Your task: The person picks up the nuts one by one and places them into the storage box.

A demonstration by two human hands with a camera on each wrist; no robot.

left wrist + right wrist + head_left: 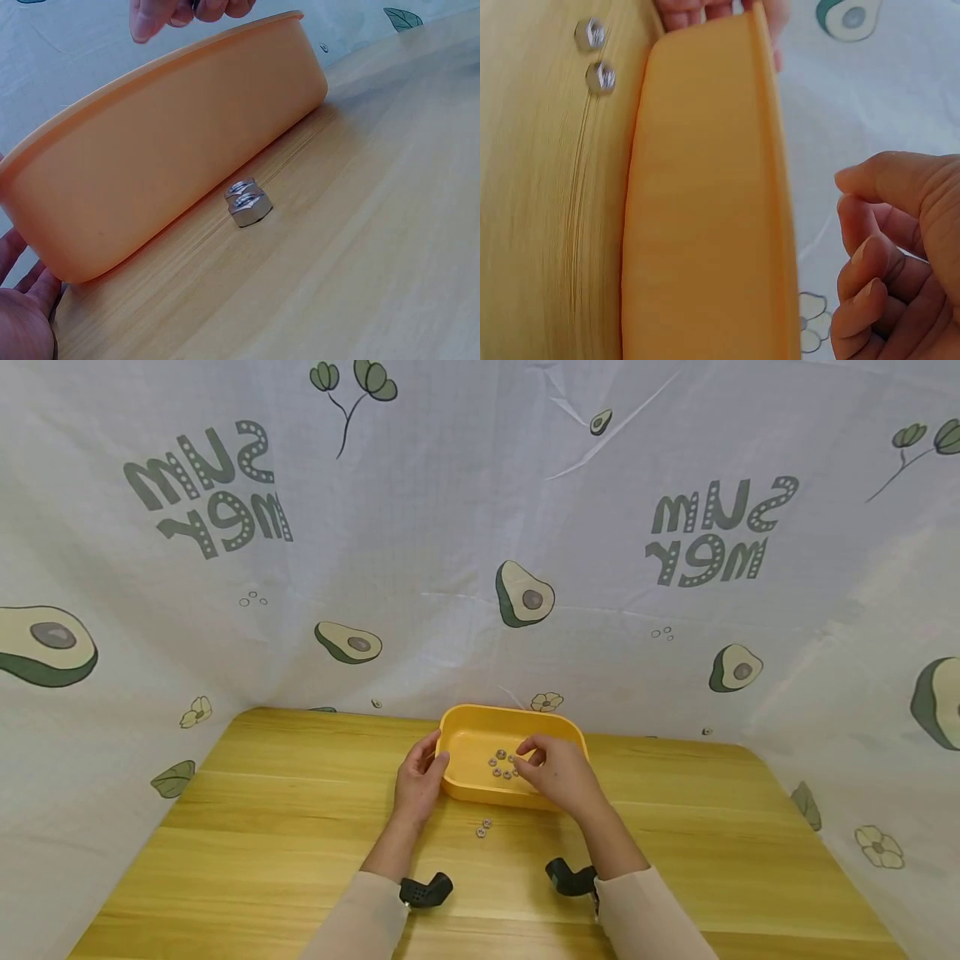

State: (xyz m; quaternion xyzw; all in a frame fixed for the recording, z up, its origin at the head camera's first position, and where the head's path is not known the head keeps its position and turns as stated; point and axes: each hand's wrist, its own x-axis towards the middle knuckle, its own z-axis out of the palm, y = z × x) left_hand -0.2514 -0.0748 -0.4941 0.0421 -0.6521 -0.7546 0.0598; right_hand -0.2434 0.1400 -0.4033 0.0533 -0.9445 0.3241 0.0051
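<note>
A yellow plastic bin (480, 793) stands on the table with several metal hex nuts (501, 754) inside. At its left end my left hand (420, 783) grips the wall, thumb over the rim and fingers along the outside. My right hand (558, 772) hovers over the right part of the bin, fingers curled, thumb and index fingertips close together above the nuts. In the right wrist view that hand (892, 255) shows beyond the rim; whether a nut sits between its fingertips I cannot tell. Two more nuts (247, 204) lie close together on the table before the bin.
The wooden table (300, 827) extends to both sides of the bin. Behind it hangs a white curtain (420, 568) printed with avocados and flowers. A black wrist device (426, 891) shows at the left sleeve and another (570, 877) at the right.
</note>
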